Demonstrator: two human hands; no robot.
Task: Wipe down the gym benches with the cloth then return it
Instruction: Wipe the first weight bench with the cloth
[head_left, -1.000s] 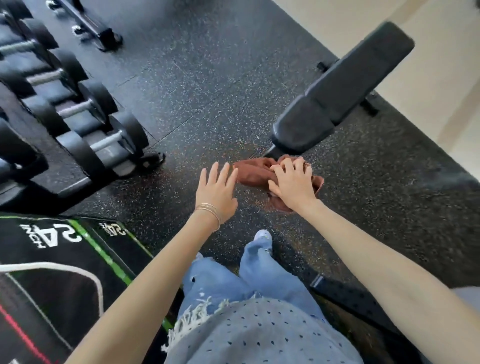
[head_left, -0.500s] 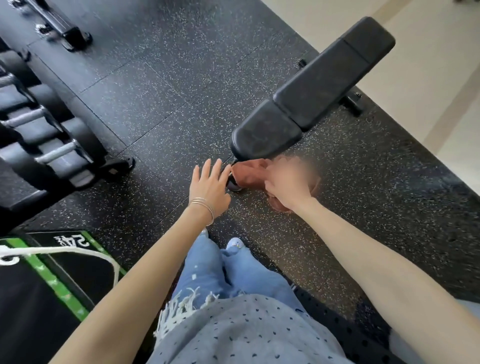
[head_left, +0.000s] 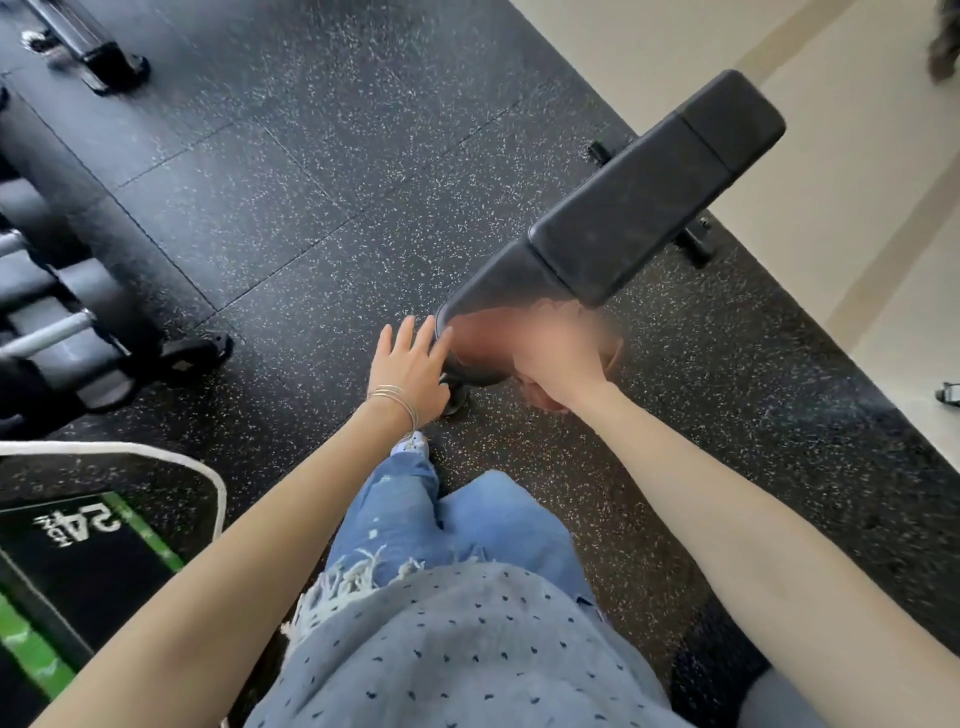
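Note:
A black padded gym bench (head_left: 634, 218) runs from the centre up to the right, its backrest raised. My right hand (head_left: 558, 353), blurred by motion, presses a reddish-brown cloth (head_left: 480, 343) against the near end of the seat pad. The cloth shows only as a smear under and around that hand. My left hand (head_left: 410, 366), with thin bracelets at the wrist, is flat with fingers apart, its fingertips touching the left edge of the seat pad.
A dumbbell rack (head_left: 57, 322) fills the left side. A black plyo box (head_left: 93, 545) with green stripes sits at the lower left. Speckled rubber flooring (head_left: 311, 182) lies beyond, with pale floor (head_left: 857, 156) at the right. My jeans and shoe (head_left: 413, 444) are below.
The bench's seat end has come closer and now lies under the cloth. My right hand has carried the cloth onto the pad; my left hand has reached the pad's edge.

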